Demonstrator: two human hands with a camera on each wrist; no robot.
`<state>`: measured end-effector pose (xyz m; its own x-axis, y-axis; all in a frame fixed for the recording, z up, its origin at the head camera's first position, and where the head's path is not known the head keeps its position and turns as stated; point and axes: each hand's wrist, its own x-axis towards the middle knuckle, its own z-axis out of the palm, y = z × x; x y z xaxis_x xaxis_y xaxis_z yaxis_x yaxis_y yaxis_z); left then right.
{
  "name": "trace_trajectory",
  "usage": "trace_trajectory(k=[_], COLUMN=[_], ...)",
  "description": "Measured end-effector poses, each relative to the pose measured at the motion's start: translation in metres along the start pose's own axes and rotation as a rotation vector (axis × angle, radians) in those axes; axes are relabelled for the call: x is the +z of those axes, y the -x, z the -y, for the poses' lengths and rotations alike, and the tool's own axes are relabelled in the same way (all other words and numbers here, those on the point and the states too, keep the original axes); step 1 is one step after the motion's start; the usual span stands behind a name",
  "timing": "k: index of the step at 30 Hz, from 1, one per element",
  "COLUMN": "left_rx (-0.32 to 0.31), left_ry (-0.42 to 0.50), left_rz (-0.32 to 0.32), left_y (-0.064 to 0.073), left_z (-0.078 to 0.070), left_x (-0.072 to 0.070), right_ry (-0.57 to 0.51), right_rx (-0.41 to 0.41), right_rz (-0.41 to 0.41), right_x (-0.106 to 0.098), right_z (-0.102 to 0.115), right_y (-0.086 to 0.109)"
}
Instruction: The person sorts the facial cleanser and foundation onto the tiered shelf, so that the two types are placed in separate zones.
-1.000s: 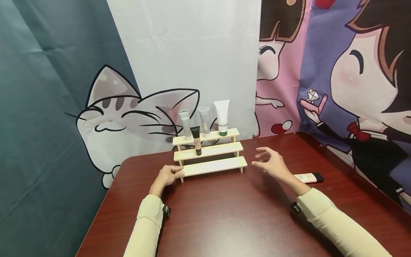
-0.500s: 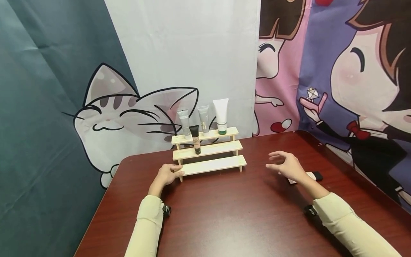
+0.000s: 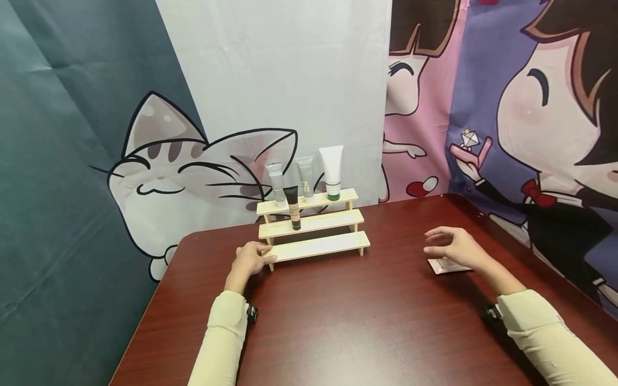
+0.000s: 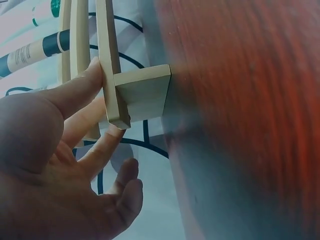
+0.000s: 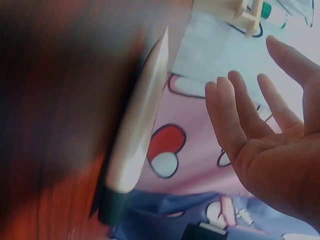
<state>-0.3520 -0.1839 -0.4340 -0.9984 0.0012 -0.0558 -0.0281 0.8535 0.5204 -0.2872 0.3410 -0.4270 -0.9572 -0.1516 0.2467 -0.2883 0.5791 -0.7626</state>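
A three-tier wooden stand (image 3: pixel 318 246) stands at the back of the table. My left hand (image 3: pixel 248 261) grips the left end of its lowest tier, thumb on top and fingers at the edge, as the left wrist view shows. On the top tier are two grey translucent tubes (image 3: pixel 306 179) and a white tube with a green cap (image 3: pixel 331 174); a beige tube with black ends (image 3: pixel 293 208) is on the middle tier. My right hand (image 3: pixel 456 249) hovers, fingers loosely bent and holding nothing, over a pale squeeze tube (image 5: pixel 137 120) with a black cap, lying flat and partly hidden in the head view.
The dark red wooden table (image 3: pixel 338 321) spreads out in front of the stand. Behind it hang printed cloths with a cartoon cat (image 3: pixel 159 155) and cartoon people. The table's right edge runs just beyond the lying tube.
My right hand has moved right, away from the stand, to above the lying tube, which it now partly covers. My left hand has kept its grip on the stand.
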Motion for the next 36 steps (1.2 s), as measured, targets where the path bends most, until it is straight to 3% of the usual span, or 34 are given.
trace_trajectory(k=[8, 15, 22, 29, 36], left_rx=[-0.058, -0.035, -0.032, -0.028, -0.036], left_ry=[0.001, 0.033, 0.037, 0.03, 0.027], left_rz=[0.003, -0.001, 0.001, 0.001, 0.006], left_y=[0.001, -0.003, -0.003, -0.003, -0.003], left_z=[0.001, 0.005, 0.006, 0.007, 0.007], left_x=[0.0, -0.001, -0.002, -0.002, -0.001], right_ry=[0.08, 0.066, 0.107, 0.053, 0.066], right_rx=[-0.011, -0.038, -0.038, -0.048, -0.078], right_rz=[0.034, 0.087, 0.196, 0.34, 0.39], right_x=[-0.015, -0.027, -0.041, -0.049, -0.051], right_z=[-0.015, -0.026, -0.038, -0.048, -0.051], right_y=[0.007, 0.011, 0.009, 0.008, 0.006])
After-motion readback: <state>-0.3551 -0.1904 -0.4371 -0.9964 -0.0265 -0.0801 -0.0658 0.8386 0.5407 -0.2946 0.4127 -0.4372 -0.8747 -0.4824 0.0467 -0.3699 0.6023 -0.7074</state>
